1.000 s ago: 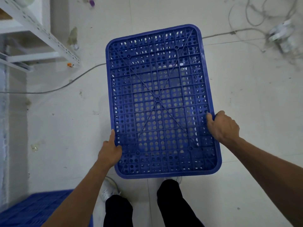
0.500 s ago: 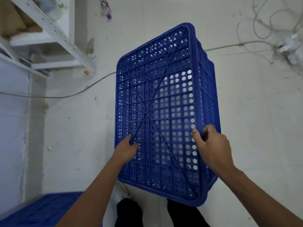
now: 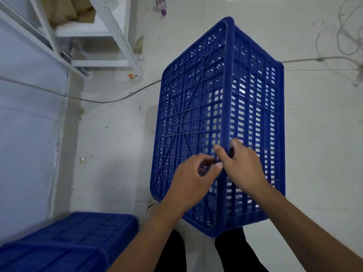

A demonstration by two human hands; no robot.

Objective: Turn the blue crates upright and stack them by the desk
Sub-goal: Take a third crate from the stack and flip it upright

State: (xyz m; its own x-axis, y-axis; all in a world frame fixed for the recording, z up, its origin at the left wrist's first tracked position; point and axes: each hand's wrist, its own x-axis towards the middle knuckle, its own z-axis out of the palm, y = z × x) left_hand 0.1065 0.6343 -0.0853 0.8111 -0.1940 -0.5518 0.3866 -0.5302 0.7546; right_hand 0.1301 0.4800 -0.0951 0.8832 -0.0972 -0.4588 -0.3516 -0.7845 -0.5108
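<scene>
A big blue perforated crate (image 3: 198, 107) stands tipped on its side in the middle of the floor, its latticed bottom facing left and a slotted side wall facing up and right. My right hand (image 3: 240, 167) grips the raised bottom edge of the crate, thumb on the bottom face and fingers over the side wall. Just left of it, my left hand (image 3: 193, 183) rests against the bottom face with fingers curled and loose. A second blue crate (image 3: 64, 246) lies bottom up at the lower left, beside my legs.
A white metal shelf frame (image 3: 117, 34) stands at the upper left, with a pale wall or panel (image 3: 25, 134) along the left. A grey cable (image 3: 110, 99) runs across the floor behind the crate. Tangled wires (image 3: 345, 36) lie at the upper right. A small bottle (image 3: 162, 7) lies at the top.
The crate has rolled from bottom up onto its side, toward the right. My hands slid from its two long edges to meet at the raised edge. The view swung left, showing more of the second crate.
</scene>
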